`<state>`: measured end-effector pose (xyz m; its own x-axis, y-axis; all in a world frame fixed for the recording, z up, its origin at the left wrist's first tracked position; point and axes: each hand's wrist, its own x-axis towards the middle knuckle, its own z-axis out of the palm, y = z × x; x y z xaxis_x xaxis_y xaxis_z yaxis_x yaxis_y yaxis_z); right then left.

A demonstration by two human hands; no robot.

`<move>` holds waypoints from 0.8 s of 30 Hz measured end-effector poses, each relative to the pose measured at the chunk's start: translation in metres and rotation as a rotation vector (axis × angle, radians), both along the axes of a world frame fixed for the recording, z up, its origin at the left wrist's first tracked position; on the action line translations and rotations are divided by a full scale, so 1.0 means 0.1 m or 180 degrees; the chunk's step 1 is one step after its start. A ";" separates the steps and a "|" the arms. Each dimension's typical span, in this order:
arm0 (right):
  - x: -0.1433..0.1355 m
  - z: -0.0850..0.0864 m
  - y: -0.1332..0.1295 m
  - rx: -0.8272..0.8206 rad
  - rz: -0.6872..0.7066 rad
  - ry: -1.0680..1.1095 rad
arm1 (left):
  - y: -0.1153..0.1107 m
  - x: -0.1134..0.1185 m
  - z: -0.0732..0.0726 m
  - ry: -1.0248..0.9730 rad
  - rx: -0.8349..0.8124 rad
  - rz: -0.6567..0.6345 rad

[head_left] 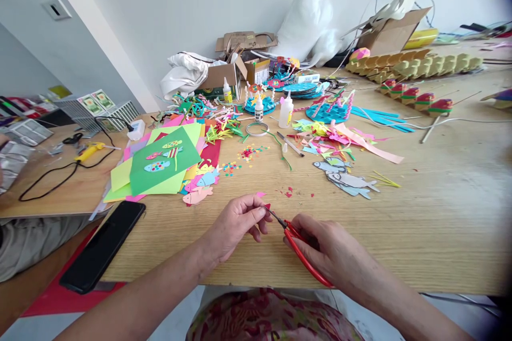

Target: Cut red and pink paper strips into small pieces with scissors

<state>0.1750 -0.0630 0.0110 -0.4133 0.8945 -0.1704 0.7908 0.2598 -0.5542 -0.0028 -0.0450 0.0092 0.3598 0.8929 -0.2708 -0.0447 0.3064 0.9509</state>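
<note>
My right hand (322, 245) grips a pair of red-handled scissors (306, 258), their blades pointing left toward my other hand. Between the thumb and fingertips of my left hand (244, 218) is a small piece of red paper (268, 206), with the scissor tips at it. Tiny red paper scraps (288, 192) lie on the table just beyond. To the left rest cut-out paper fish (198, 195) in pink and blue, and to the right grey and blue paper fish (348, 178). Small coloured paper dots (250, 153) are scattered farther back.
A black phone (104, 245) lies at the left front edge. Green card with fish (166, 160) tops a paper stack. Glue bottles (285, 112), a brush (294, 144) and coloured strips (332, 136) stand or lie behind. A person's leg (44, 256) shows at far left, near a yellow glue gun (90, 152).
</note>
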 end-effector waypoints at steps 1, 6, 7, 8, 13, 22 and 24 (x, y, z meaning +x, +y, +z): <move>0.00 0.00 0.00 0.0012 -0.0002 0.0002 | 0.00 0.00 0.00 0.0004 0.0001 -0.0010; 0.02 0.00 0.00 0.0026 0.0007 -0.0006 | 0.01 -0.01 0.01 0.0041 -0.0057 -0.0056; 0.02 0.00 0.01 0.0016 0.0019 -0.0009 | 0.02 -0.01 0.01 0.0046 -0.0062 -0.0066; 0.02 -0.01 0.01 0.0010 0.0026 -0.0006 | 0.02 0.00 0.01 0.0052 -0.0058 -0.0077; 0.03 -0.01 0.01 -0.0150 0.0009 0.0123 | 0.03 -0.01 -0.01 0.0045 -0.0039 -0.0130; 0.09 0.03 0.05 -0.0552 -0.0061 0.0668 | 0.05 -0.03 0.01 0.0455 0.0030 -0.0090; 0.07 0.01 0.09 -0.0573 -0.0153 0.1072 | 0.06 -0.02 -0.01 0.0606 0.0138 -0.0204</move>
